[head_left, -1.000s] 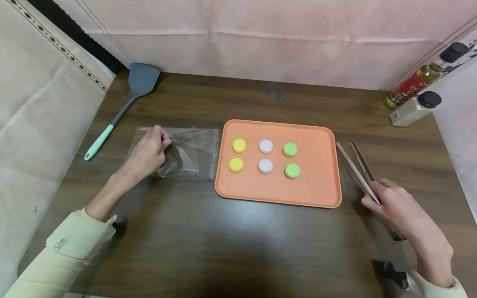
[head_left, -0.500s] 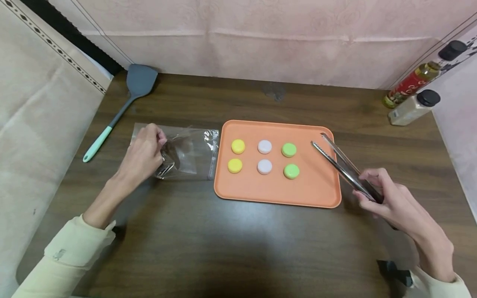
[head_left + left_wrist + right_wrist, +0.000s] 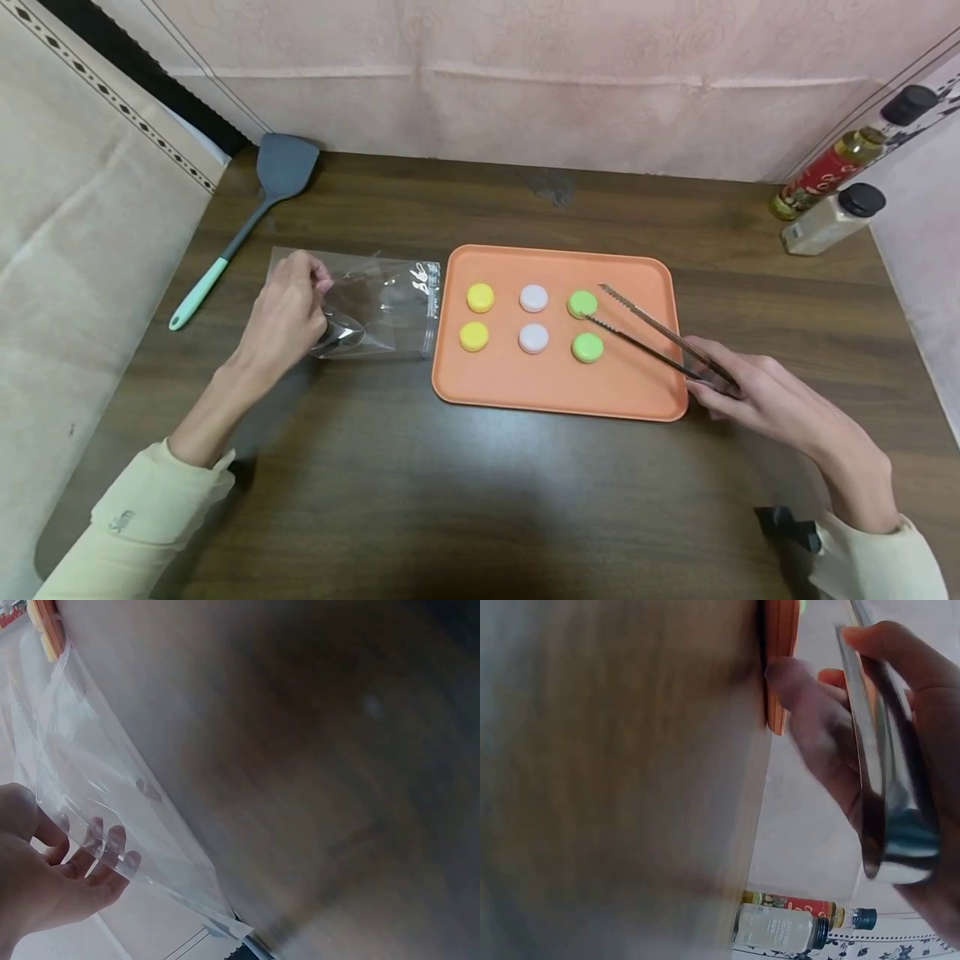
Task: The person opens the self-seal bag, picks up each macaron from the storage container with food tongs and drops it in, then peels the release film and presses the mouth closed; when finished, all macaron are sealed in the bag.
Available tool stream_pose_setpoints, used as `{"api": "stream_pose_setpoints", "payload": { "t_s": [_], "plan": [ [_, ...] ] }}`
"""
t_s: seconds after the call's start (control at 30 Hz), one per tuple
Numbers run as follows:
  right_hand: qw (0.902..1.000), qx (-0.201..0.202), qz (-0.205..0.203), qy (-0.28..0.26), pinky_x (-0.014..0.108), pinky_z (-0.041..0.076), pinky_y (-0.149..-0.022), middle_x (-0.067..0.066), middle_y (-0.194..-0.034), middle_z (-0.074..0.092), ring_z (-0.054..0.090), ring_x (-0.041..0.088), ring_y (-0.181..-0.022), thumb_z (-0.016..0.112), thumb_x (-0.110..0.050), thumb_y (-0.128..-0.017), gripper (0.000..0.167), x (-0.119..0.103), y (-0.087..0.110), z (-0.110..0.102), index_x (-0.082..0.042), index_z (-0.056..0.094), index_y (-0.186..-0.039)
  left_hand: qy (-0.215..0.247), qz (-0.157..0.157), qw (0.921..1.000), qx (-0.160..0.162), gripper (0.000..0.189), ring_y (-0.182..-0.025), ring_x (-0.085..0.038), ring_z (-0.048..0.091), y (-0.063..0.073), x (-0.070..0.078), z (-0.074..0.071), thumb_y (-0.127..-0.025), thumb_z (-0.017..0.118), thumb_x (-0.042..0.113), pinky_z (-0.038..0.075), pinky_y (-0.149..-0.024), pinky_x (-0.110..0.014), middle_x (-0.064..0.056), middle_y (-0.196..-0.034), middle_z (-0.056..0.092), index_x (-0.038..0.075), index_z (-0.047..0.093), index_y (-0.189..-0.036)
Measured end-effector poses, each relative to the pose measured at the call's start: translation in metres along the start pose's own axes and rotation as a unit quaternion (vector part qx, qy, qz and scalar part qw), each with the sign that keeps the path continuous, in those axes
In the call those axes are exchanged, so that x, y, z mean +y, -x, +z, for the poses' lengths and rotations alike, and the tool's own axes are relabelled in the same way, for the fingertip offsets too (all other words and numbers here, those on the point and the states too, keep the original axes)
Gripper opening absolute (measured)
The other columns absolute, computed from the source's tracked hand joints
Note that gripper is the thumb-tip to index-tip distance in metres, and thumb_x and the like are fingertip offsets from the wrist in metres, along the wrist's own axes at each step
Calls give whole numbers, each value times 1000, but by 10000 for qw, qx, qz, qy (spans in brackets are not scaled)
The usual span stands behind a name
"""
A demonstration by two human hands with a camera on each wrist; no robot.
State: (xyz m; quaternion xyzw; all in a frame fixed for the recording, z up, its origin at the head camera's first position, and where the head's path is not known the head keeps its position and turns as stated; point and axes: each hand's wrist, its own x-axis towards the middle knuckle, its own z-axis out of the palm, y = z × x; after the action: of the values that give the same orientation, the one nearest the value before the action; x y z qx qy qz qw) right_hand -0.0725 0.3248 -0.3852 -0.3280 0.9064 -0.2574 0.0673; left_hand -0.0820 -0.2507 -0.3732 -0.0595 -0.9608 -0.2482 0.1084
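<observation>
Pale cloth (image 3: 487, 117) backs dk brn wood tbl (image 3: 360, 483)

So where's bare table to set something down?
Bare table: in front of the tray, between the sleeves; and behind the tray, between spatula and red-labelled bottle. Crowded: tray's right side, with right hand, tongs, green discs; left of the tray, left hand and plastic bag.

brown table (image 3: 480, 492) | spatula (image 3: 287, 167) | clear bag (image 3: 386, 308) | orange tray (image 3: 555, 385) | red-labelled bottle (image 3: 828, 172) | black-capped jar (image 3: 823, 226) | grey patch (image 3: 553, 186), perhaps a stain
</observation>
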Motion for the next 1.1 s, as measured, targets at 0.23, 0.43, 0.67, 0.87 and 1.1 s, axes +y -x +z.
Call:
{"api": "stream_pose_setpoints", "payload": {
  "t_s": [0.23,0.43,0.67,0.87,1.1],
  "plan": [
    [9991,108,-279,314,14,45,-65,-13,-89,66,54,-9,-70,82,-5,-97,49,3,-10,-2,-2,65,-143,-13,-39,9999,112,6,-100,-42,56,0,1,0,-107,56,-4,47,-84,-58,-24,-101,58,-9,56,-111],
    [9981,-463,395,-136,20,46,-59,-14,-80,53,47,-5,-50,78,-19,-105,39,0,-11,-4,-15,64,-141,55,25,9999,91,7,-97,-42,55,-1,1,0,-108,56,-4,45,-84,-57,-24,-99,58,-10,56,-111],
    [9926,-865,823,-229,25,48,-54,-10,-78,52,49,-1,-48,73,-29,-108,37,1,-17,-2,-16,64,-141,15,51,10000,82,6,-97,-43,56,1,-1,1,-109,57,-3,45,-82,-56,-24,-98,59,-9,55,-109],
    [9922,-991,735,-162,24,46,-53,-12,-73,51,47,-2,-47,70,-23,-110,42,4,-17,-4,-8,60,-148,33,79,9999,62,5,-98,-43,56,1,-1,1,-108,57,-4,45,-84,-57,-24,-99,60,-9,55,-109],
    [9937,-899,620,-255,25,44,-48,-15,-69,50,48,-2,-46,70,-21,-110,37,0,-23,-12,-15,64,-146,68,78,9999,12,5,-99,-43,56,0,-1,1,-107,58,-6,45,-88,-58,-25,-100,60,-10,56,-110]
  ]
}}
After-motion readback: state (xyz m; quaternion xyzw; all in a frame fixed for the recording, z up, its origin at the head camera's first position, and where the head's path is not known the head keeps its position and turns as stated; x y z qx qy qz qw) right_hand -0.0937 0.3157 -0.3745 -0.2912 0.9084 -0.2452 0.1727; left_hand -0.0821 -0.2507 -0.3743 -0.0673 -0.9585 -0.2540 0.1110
